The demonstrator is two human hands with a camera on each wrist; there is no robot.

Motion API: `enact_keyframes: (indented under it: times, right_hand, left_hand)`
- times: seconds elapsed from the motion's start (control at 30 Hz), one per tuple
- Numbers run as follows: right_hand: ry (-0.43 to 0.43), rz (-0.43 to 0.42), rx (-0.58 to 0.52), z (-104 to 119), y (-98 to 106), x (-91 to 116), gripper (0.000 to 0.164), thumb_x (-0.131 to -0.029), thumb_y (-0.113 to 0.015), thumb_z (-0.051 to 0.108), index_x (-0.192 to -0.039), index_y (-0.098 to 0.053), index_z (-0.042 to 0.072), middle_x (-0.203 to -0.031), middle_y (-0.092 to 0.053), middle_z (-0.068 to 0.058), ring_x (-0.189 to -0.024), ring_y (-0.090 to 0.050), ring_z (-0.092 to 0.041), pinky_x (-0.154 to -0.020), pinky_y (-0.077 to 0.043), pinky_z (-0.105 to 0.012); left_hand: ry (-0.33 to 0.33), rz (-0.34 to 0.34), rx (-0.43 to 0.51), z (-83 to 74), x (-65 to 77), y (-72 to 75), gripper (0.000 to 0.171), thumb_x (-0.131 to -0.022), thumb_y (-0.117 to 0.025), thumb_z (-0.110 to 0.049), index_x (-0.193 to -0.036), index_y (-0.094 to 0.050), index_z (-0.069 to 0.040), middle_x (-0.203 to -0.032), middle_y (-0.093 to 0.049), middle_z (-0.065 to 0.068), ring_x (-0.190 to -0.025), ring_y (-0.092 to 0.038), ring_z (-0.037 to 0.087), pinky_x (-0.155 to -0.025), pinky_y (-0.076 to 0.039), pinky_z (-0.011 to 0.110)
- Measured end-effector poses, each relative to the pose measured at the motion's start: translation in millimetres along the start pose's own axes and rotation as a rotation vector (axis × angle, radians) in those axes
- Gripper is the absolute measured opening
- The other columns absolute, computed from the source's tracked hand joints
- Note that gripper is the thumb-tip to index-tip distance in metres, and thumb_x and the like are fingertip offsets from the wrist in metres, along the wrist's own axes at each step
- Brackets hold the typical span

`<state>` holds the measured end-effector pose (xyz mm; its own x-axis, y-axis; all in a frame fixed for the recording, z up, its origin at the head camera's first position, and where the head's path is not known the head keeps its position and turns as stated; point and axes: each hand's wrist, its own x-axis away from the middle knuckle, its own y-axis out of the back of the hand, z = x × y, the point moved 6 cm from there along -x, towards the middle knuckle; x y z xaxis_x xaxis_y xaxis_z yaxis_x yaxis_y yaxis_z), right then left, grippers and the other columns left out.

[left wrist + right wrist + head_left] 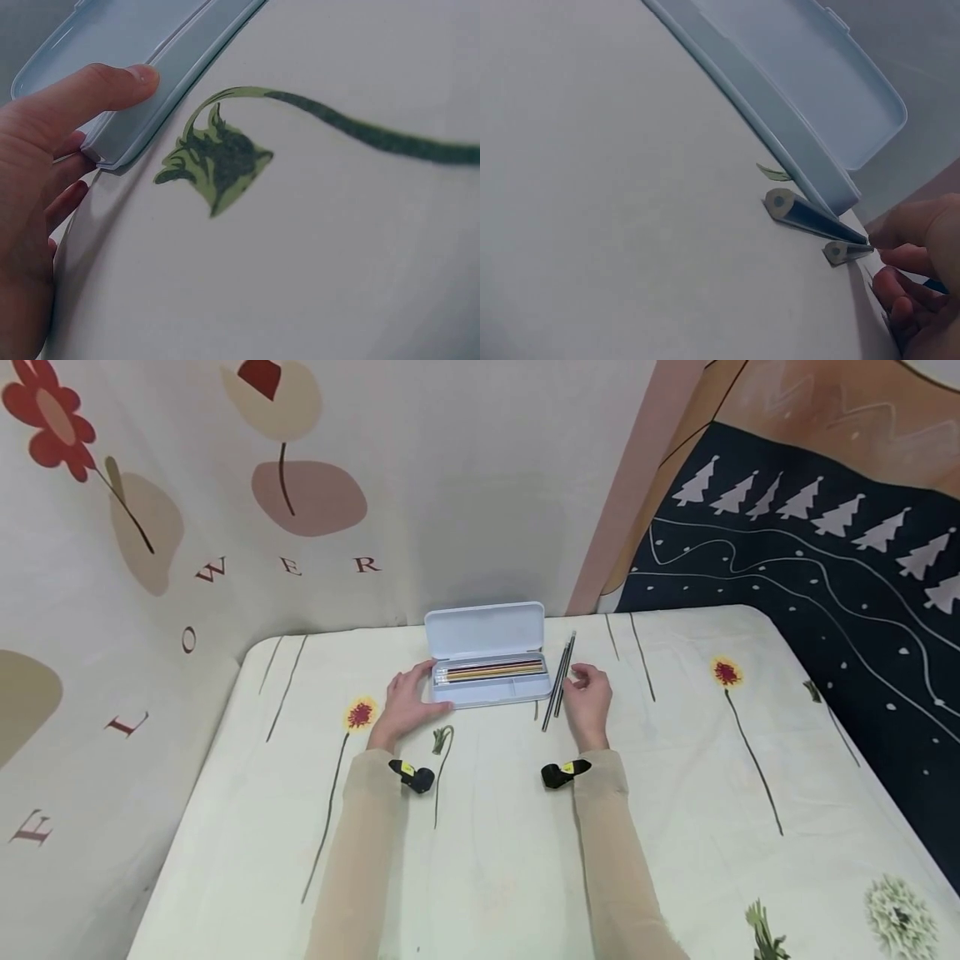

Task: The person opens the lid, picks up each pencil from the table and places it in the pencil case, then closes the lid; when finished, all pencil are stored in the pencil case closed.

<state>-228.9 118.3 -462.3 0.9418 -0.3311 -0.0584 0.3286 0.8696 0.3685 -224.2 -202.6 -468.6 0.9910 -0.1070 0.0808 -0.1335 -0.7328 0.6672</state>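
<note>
A light-blue pencil case [491,695] lies with its lid [486,631] raised at the back. Several pencils [491,672] in yellow and dark colours lie side by side inside it. My left hand [407,703] grips the case's left end, thumb on the front rim and fingers round the side, as the left wrist view shows. Two dark striped pencils [555,687] lie close together, just right of the case. My right hand [588,700] is beside them, fingers curled, with thumb and index fingertips pinching the right-hand pencil [840,252]. The wider pencil end [781,202] is close to the case's corner.
A white flower-printed cloth [675,760] covers the table. Behind it hangs a pale printed curtain [465,527], close to the raised lid. A dark tree-printed cloth [795,560] hangs at the right. Each sleeve carries a small black wrist camera [564,774].
</note>
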Motion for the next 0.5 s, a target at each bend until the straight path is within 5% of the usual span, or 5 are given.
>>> enact_keyframes:
  times: [0.5]
  right_hand:
    - [-0.011, -0.001, 0.105, -1.6, -3.9, -2.6, 0.033, -0.083, -0.067, 0.004, -0.113, -0.061, -0.008, -0.104, -0.055, -0.019, -0.087, -0.052, -0.029, -0.075, -0.046, -0.039]
  left_hand:
    - [0.002, -0.001, 0.008, -1.2, 0.2, -0.3, 0.089, -0.075, -0.081, -0.032, -0.15, -0.034, -0.016, -0.152, -0.034, 0.011, -0.142, -0.006, 0.044, -0.115, 0.0, 0.054]
